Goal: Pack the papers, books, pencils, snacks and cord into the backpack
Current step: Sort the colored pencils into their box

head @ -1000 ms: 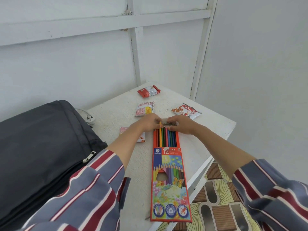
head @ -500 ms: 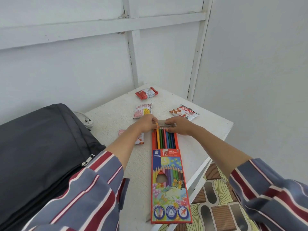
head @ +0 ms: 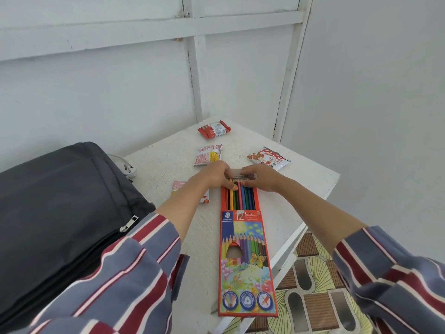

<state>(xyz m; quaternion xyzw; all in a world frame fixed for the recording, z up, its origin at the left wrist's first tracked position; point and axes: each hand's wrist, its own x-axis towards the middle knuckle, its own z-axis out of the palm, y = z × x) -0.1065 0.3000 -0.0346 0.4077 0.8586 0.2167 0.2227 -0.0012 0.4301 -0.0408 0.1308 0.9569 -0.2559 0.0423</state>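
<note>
**Inspector:** Start nearest. State position of the pencil box (head: 245, 261).

**Assistant:** Lies lengthwise on the table (head: 301, 189), with the near corner seemingly past the edge. Risks tipping to the floor under a crooked push.

**Inspector:** Further in?

**Assistant:** Shows the pencils (head: 240, 198) drawn partway out of the sleeve. Could jam or fan out if slid back skewed.

**Inspector:** Grip?

**Assistant:** Find left hand (head: 214, 175) and right hand (head: 262, 177) both pinching the grey end flap (head: 243, 175), fingers curled narrow, left thumb on the pencils. Could crease the flap if squeezed harder.

**Inspector:** Beyond the hands?

**Assistant:** Note loose snack packets (head: 208, 155), one half hidden beside the left forearm. Likely to be swept off by a sleeve. Note the cord plug (head: 127, 167) touching the backpack (head: 60, 213) at left. Cannot tell whether its zip is open. Would stall packing if closed.
</note>
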